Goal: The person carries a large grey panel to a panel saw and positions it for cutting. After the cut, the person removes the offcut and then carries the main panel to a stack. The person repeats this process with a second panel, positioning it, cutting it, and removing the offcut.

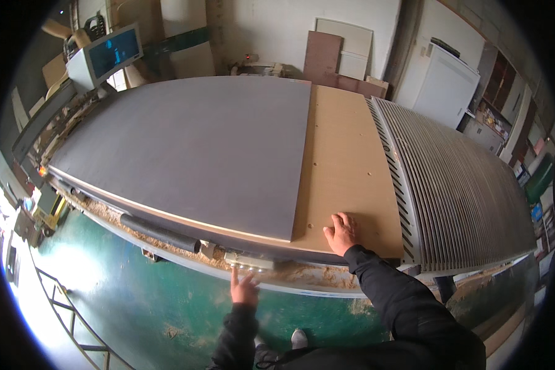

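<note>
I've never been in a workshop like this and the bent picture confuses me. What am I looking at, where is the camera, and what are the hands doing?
The camera sits on a person's head and looks down; its wide lens bends straight edges. The two dark sleeves coming from below are that person's own arms. Before them is a big flat machine table, with sawdust along its near edge. On it lies a brown board, and on that a large grey panel. To the right is a ribbed grey surface. The right hand rests flat on the brown board, fingers spread, holding nothing. The left hand is open, one finger reaching up to a small control box at the table's edge. A screen stands far left.
</note>
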Demonstrator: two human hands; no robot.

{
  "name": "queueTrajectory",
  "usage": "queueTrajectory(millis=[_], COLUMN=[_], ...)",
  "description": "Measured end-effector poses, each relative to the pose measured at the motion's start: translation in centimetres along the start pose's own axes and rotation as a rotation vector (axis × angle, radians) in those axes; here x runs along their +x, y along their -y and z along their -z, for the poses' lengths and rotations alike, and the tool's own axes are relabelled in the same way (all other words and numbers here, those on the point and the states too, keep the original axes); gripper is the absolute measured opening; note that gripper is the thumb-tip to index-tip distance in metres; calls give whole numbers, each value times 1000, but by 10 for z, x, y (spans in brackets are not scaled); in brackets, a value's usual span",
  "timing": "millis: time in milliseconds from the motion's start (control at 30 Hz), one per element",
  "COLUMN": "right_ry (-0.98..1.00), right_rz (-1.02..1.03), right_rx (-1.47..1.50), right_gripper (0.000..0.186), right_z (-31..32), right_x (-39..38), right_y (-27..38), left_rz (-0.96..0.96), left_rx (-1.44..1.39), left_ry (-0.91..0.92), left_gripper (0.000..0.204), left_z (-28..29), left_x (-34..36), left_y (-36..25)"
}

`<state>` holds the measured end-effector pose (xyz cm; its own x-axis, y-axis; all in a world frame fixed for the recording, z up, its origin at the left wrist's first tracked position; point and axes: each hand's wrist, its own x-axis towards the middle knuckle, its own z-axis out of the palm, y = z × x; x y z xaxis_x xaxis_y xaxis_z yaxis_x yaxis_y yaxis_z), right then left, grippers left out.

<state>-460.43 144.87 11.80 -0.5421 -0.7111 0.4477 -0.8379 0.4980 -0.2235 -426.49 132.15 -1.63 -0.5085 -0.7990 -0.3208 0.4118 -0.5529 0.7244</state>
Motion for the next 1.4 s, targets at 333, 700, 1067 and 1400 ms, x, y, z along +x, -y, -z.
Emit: queueTrajectory(millis=[333, 700, 1067, 1400], right_ry=[-43, 125, 216, 1001], right_rz=[21, 27, 72, 688], right_rx=[25, 85, 359, 953], right_gripper=[46, 42, 60, 32], right_z=[-4, -34, 10, -96], right_x=[0, 10, 48, -102], right_y=[-1, -37, 22, 446], left_rz=[116, 214, -185, -275], left_rx=[-189, 44, 406, -311], left_ry=[-97, -148, -380, -1545], left_gripper=[75, 69, 44, 17], left_z=[-14, -28, 173, 250], left_x=[-2, -7, -288, -542], left_y=[-10, -37, -173, -65])
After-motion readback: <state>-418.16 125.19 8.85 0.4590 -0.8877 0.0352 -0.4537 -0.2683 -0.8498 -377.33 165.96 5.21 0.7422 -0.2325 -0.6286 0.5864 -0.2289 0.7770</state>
